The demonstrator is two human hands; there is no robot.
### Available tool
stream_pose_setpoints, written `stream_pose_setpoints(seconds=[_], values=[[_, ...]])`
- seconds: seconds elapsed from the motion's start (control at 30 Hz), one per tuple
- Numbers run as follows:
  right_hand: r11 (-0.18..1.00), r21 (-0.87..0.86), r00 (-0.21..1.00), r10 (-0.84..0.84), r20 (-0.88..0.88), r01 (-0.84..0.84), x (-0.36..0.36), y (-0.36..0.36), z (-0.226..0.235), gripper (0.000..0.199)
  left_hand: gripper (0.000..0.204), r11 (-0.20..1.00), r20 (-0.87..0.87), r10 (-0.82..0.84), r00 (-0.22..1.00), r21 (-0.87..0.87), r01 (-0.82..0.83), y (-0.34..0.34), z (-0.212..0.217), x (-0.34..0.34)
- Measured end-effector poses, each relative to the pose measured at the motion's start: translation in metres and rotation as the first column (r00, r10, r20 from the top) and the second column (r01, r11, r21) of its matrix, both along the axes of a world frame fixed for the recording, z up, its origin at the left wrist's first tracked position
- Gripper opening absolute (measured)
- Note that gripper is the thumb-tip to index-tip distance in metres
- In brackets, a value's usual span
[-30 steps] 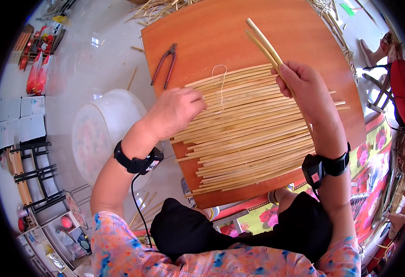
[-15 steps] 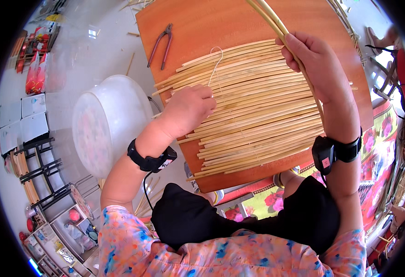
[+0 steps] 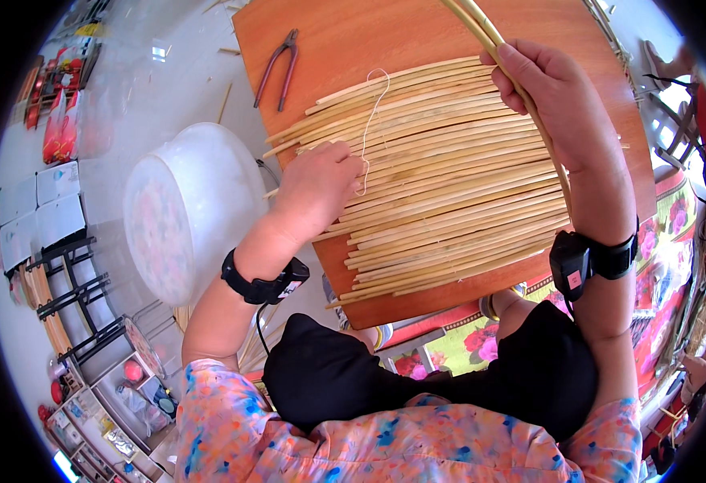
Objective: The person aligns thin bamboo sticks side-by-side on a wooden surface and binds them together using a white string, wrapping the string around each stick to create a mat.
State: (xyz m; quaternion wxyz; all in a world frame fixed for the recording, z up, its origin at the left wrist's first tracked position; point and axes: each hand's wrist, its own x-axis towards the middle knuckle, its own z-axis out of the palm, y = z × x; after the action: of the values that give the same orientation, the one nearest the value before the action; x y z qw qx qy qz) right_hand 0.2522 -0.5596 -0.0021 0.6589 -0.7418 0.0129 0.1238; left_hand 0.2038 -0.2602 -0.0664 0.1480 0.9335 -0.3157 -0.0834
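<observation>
My right hand (image 3: pixel 547 88) is closed around a pair of long pale sticks (image 3: pixel 473 22), raised over the right side of the mat. They slant from the top edge down along my forearm. My left hand (image 3: pixel 318 181) rests near the left ends of the mat, its fingers curled in; what they grip is hidden. Beside those fingertips a thin white string (image 3: pixel 366 129) curves over the sticks. Under both hands lies a mat of many parallel yellowish sticks (image 3: pixel 449 189), crossed by thin thread, on the brown wooden table (image 3: pixel 417 32).
Red-handled pincers (image 3: pixel 279 68) lie at the table's far left. A translucent white round tub (image 3: pixel 208 201) stands on the floor left of the table. Farther left are a black metal rack (image 3: pixel 71 298) and boxes (image 3: pixel 43 201). A flowered cloth (image 3: pixel 481 338) lies below the table's near edge.
My left hand has shifted slightly left, and the string now loops down past its fingertips. My right hand still holds the two sticks and has moved slightly.
</observation>
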Motion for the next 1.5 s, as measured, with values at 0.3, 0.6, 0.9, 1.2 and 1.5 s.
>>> stream_pose_setpoints(seconds=[0.3,0.6,0.9,1.2,1.5], values=[[1.000,-0.024,1.000,0.014,0.006,-0.014,0.000,0.004,0.001,0.030,0.014,1.000,0.027,-0.021,0.999,0.000,0.021,0.005,-0.014,-0.015],[1.000,-0.004,1.000,-0.012,-0.006,0.012,-0.001,0.007,0.002,0.029,0.010,1.000,0.096,-0.013,0.995,0.026,0.011,-0.004,-0.026,-0.019],[0.999,-0.042,1.000,-0.023,0.006,0.023,-0.001,0.006,0.003,0.029,0.007,0.976,-0.079,0.175,0.981,-0.120,-0.183,-0.004,0.015,0.020],[0.996,-0.086,0.999,0.022,-0.032,-0.025,0.000,0.005,0.004,0.030,0.015,0.842,-0.168,0.491,0.854,-0.157,-0.515,0.024,-0.002,0.128],[0.998,-0.054,0.998,0.010,-0.056,-0.013,-0.001,0.007,0.000,0.029,0.014,0.913,0.214,0.408,0.888,-0.128,-0.388,0.011,-0.020,0.155]])
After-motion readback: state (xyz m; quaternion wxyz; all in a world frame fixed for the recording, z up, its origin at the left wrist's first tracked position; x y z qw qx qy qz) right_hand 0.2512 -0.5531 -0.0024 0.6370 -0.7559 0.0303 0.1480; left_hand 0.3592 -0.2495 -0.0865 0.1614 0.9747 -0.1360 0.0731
